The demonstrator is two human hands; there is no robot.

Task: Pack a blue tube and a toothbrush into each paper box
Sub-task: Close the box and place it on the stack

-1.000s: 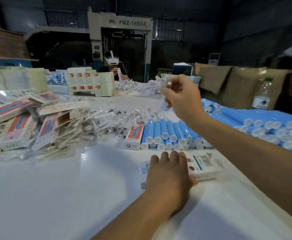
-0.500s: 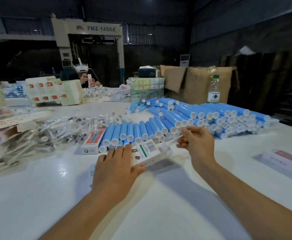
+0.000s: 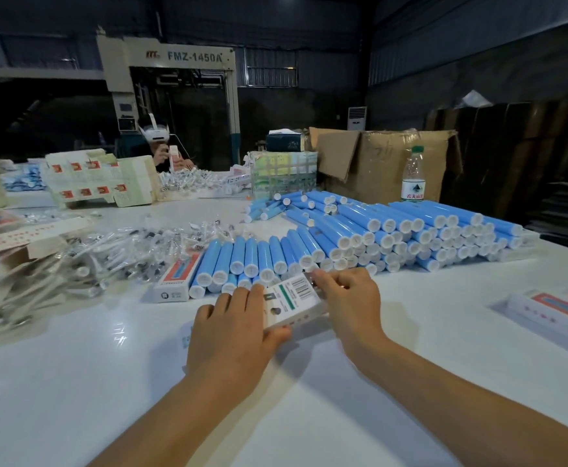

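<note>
A: What stands behind the white table (image 3: 73,365)?
B: A clear plastic water bottle with a green cap (image 3: 413,175), just before an open brown cardboard carton (image 3: 377,163).
A: And further back?
B: A grey machine frame lettered FMZ-1450A (image 3: 174,59) and a white standing air conditioner (image 3: 356,118).

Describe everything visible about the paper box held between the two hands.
The paper box is a slim white carton with a green stripe, a barcode and small dark icons on its top face. It lies tilted just above the white table, near the blue tubes. The left hand grips its near end; the right hand pinches at its far end.
</note>
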